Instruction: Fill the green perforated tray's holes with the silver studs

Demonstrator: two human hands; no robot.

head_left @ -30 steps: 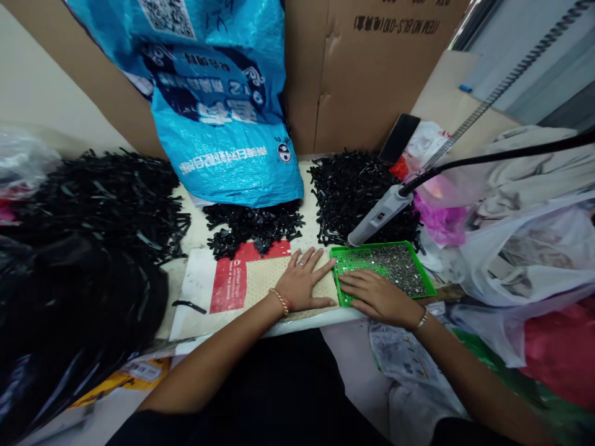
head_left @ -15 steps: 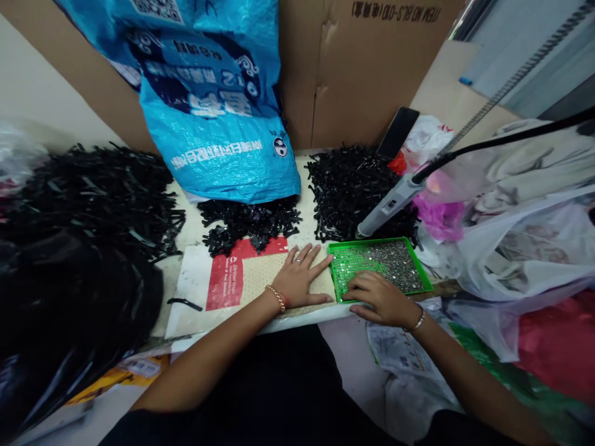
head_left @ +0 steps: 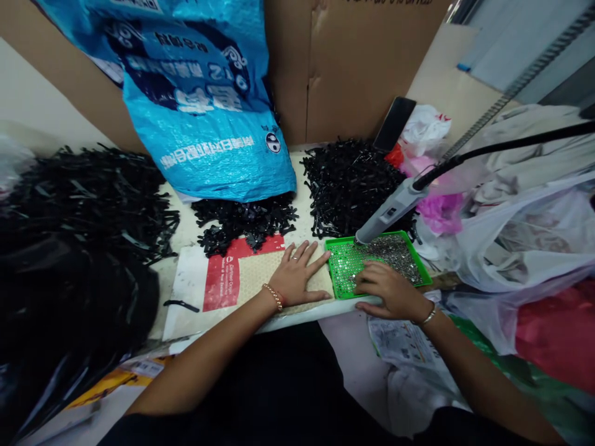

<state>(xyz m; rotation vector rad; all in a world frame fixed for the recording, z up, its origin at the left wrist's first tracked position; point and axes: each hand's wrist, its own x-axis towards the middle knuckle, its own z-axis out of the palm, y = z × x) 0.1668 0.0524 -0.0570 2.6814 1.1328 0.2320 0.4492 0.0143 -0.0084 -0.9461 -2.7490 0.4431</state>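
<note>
My left hand [head_left: 299, 277] lies flat with fingers spread on a cream honeycomb-patterned sheet [head_left: 255, 279]. Its fingertips reach the left rim of a green tray [head_left: 339, 296]. Small shiny metal pieces [head_left: 400, 254] are heaped in the tray's right part, while others sit in rows across its dotted left part. Over the tray's front edge is my right hand [head_left: 390, 292], its fingers bent down onto the pieces and its thumb apart from them, near the front rim. I see nothing held in it, though the fingertips are partly hidden.
A grey electric screwdriver [head_left: 388, 214] hangs above the tray from a spring and black cable. Black strip-like parts [head_left: 348, 179] lie piled behind, with another pile [head_left: 88, 192] at left. A blue sack [head_left: 214, 148], a phone [head_left: 394, 124] and plastic bags [head_left: 525, 241] surround the bench.
My right hand has shifted slightly right, away from the tray's left part. The left hand stays spread in place. The whole view has moved slightly.
</note>
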